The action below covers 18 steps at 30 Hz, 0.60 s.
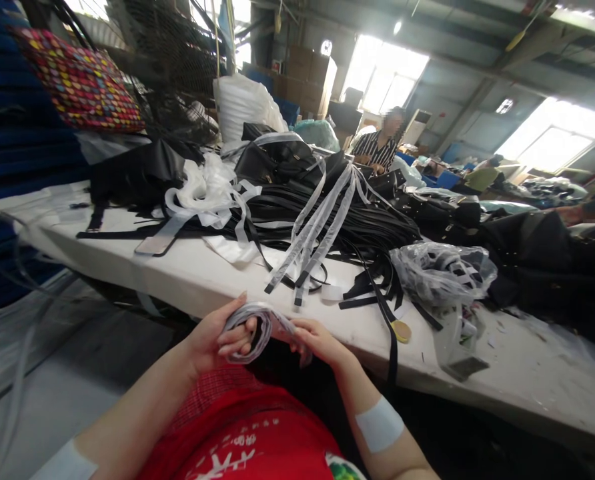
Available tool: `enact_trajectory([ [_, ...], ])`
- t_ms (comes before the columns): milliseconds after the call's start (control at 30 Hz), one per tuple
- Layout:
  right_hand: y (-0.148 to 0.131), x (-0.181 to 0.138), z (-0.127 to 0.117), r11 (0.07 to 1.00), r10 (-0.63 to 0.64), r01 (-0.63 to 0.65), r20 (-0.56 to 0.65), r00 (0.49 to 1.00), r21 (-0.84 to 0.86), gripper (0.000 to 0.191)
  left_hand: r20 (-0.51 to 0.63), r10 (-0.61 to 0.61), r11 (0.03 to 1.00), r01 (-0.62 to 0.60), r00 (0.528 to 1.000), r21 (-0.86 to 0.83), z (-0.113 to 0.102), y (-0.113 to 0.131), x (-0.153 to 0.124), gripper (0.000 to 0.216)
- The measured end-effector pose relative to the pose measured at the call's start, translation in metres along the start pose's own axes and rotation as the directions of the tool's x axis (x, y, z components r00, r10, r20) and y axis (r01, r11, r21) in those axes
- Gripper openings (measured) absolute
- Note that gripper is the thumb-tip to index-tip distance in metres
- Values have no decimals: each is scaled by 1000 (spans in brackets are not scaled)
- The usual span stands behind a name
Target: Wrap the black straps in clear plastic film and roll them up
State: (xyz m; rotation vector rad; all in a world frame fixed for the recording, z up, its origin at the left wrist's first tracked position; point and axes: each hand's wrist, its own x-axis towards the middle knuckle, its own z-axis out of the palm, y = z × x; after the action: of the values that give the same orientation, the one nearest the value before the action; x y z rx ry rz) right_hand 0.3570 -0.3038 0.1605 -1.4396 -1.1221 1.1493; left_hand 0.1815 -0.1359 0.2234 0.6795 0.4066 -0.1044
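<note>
A strap wrapped in clear plastic [266, 331] is coiled in front of my body, just off the table's near edge. My left hand [227, 337] is closed around the coil, with fingers inside its loop. The strap's free end is pinched in my right hand [315, 339], to the right of the coil. Beyond my hands, several more plastic-wrapped straps [322, 233] lie over the pile and hang toward the table's front edge, their black ends showing. Behind them is a heap of long black straps [342, 220].
The white table [187, 283] holds tangled white strips [207, 193], black bags [277, 160], a crumpled clear plastic bag [442, 270] and a yellow tape roll [401, 331]. A patterned bag [80, 83] hangs at left. A person in a striped top [375, 150] is across the table.
</note>
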Motion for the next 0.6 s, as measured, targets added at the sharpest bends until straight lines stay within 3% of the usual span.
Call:
enact_trajectory([
  [100, 5, 4, 12, 998, 25, -27, -40, 999, -50, 44, -37, 158, 979, -161, 987, -123, 7, 16, -4, 58],
  [167, 6, 5, 25, 991, 114, -114, -4, 993, -75, 38, -92, 355, 929, -362, 930, -81, 11, 23, -2, 47],
  [200, 5, 4, 32, 985, 161, -158, 52, 986, -66, 36, -125, 462, 884, -467, 878, -9, 12, 23, 1, 41],
  [267, -4, 1, 44, 977, 199, -211, 246, 948, 19, 37, -197, 665, 742, -607, 721, 285, 9, 19, 9, 35],
  [333, -18, -3, 50, 950, 136, -240, 429, 893, 198, 38, -146, 805, 499, -523, 575, 691, 1, 5, 19, 35],
  [367, -25, -4, 51, 921, 78, -243, 467, 881, 306, 37, -57, 830, 335, -415, 555, 846, -3, -4, 23, 35],
  [433, -38, -5, 46, 832, -41, -206, 428, 903, 516, 35, 139, 772, 24, -247, 621, 969, -10, -26, 30, 39],
  [467, -42, -5, 41, 781, -82, -183, 388, 918, 597, 34, 204, 721, -72, -220, 662, 973, -13, -35, 31, 39],
  [533, -47, -5, 30, 699, -118, -169, 345, 931, 695, 40, 250, 671, -153, -201, 698, 968, -14, -49, 31, 37],
  [600, -50, -7, 20, 689, -101, -154, 304, 947, 708, 57, 218, 666, -131, -176, 713, 976, -11, -54, 30, 34],
])
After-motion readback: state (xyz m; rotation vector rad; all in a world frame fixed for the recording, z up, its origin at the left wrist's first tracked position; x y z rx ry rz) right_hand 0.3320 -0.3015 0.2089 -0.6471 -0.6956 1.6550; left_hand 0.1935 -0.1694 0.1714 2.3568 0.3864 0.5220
